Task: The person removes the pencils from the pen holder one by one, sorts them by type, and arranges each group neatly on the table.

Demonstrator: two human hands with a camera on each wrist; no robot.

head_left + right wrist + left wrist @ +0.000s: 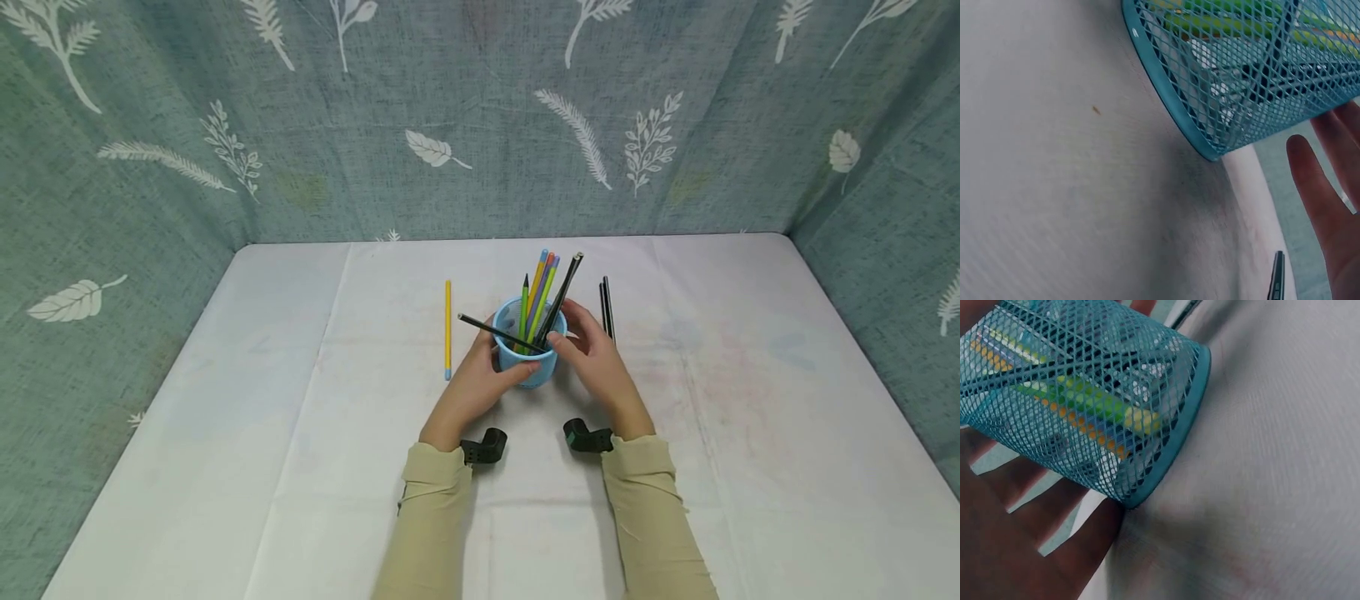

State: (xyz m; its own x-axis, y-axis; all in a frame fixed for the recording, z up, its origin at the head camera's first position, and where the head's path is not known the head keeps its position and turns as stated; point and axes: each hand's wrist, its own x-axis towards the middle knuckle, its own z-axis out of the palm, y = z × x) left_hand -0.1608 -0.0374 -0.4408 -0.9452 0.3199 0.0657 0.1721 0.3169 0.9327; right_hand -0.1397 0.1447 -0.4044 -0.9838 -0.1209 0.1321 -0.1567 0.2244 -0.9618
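A light-blue mesh pencil cup (537,373) is between my two hands in the middle of the table. My left hand (474,387) grips its left side, thumb across the front and fingers spread along the mesh (1116,375). From the other side my right hand (603,371) holds it, thumb near the rim; one fingertip (1299,147) stands off the mesh in the right wrist view. Several pencils stand in the cup, among them a green pencil (523,304) with its dark point up and black ones (566,283). Another black pencil (483,326) leans far out over the left rim.
A yellow pencil (447,325) with a blue end lies left of the cup. Two black pencils (608,304) lie to its right, partly behind my right hand. White cloth covers the table (262,417), and a grey-green leaf-patterned curtain (487,200) hangs around its back and sides.
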